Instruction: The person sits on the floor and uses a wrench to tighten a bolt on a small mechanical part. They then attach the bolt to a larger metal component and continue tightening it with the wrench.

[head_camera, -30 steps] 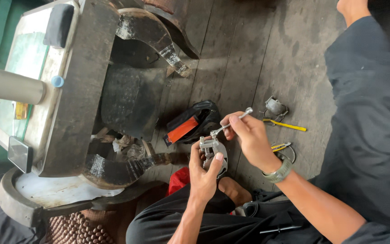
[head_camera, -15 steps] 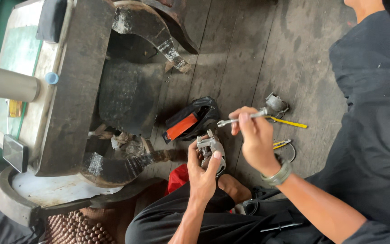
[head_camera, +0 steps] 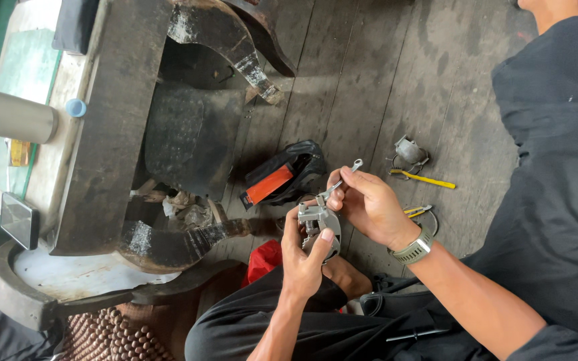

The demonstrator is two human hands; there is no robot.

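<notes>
My left hand [head_camera: 302, 257] grips a small grey metal assembly [head_camera: 314, 215] with a spring, holding it above my lap. My right hand [head_camera: 369, 204], with a grey watch on the wrist, pinches a slim silver wrench [head_camera: 342, 177]. The wrench's lower end sits against the top of the assembly. Both hands are close together, over dark wooden floor planks [head_camera: 382, 80].
A black and red case [head_camera: 279, 179] lies just left of my hands. A grey metal fitting [head_camera: 409, 150], a yellow-handled tool [head_camera: 426, 179] and yellow pliers [head_camera: 417, 211] lie on the floor. A big dark machine frame [head_camera: 102, 134] fills the left. A person in dark clothes [head_camera: 556, 167] is at the right.
My right hand had swung out to the right with the wrench. It has come back, and the wrench now rests on the assembly in my left hand.
</notes>
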